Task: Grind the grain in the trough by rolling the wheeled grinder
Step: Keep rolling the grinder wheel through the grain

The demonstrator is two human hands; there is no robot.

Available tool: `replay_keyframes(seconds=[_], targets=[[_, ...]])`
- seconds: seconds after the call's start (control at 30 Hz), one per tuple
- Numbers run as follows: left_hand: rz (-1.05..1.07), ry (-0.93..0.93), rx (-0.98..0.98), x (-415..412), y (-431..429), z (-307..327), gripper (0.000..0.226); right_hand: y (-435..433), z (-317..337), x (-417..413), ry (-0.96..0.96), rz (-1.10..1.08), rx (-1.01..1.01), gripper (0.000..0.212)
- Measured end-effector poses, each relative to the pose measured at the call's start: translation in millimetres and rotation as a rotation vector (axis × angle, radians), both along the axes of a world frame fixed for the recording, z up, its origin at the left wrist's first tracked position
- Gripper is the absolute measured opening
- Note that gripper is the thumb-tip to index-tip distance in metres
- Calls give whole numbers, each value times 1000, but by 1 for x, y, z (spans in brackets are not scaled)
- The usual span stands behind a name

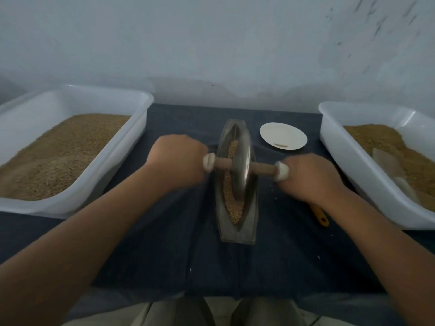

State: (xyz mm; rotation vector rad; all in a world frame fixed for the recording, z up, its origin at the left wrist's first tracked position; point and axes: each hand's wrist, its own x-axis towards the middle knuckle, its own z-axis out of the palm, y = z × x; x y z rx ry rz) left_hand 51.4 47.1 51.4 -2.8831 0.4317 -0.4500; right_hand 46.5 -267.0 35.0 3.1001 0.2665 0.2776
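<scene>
At the centre of the frame, on the dark cloth over the counter, I have the boat-shaped metal trough lying lengthwise, pointing away from me. Brown grain lies along its channel, showing mostly to the left of the wheel. The wheeled grinder stands on edge inside the trough, about midway along it, its metal disc blurred. Its wooden axle runs crosswise with a pale cap at each end.

I see the left hand gripping the left end of the axle, its fingers curled tight round the wood. The right hand grips the right end the same way, fingers wrapped closed on it just behind the cap.

At the left of the frame sits a white tub holding a brown, grainy heap. A second white tub at the right edge holds more of the same, with a pale scoop lying in it. Just up and right of the trough is a small white plate with a few grains near its front rim. A yellow handle pokes out from under the right wrist; what it belongs to I cannot tell.
</scene>
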Motion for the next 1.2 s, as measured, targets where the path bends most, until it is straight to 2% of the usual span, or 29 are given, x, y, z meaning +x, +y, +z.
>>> replay_keyframes(seconds=[0.1, 0.17, 0.33, 0.47, 0.6, 0.73, 0.8, 0.9, 1.03, 1.13, 1.2], targets=[[-35, -44, 21, -35, 13, -8, 30, -10, 0, -33, -31, 99, 39, 35], [-25, -4, 20, -31, 13, -8, 31, -8, 1, -30, -11, 114, 38, 37], [62, 26, -46, 35, -10, 5, 28, 11, 2, 31, -71, -59, 20, 35], [56, 51, -46, 59, -17, 16, 36, 18, 7, 49, -15, -106, 44, 39], [31, 126, -85, 11, -2, 0, 27, 7, 11, 10, -32, -14, -38, 34], [-59, -47, -68, -41, 21, -22, 31, -2, 13, -35, -139, 121, -19, 45], [-54, -80, -51, -35, 19, -20, 32, -1, 11, -28, -82, 91, -32, 47], [25, 64, -79, 9, 2, -8, 25, 10, 11, 8, -113, 5, -45, 38], [51, 102, -61, 59, -13, 11, 28, 17, 14, 43, -58, -101, 4, 40], [15, 94, -29, 43, -11, 15, 27, 11, 13, 30, 43, -79, 12, 33], [-19, 91, -26, 13, -1, 4, 24, 2, 10, 3, 14, -3, 3, 35]])
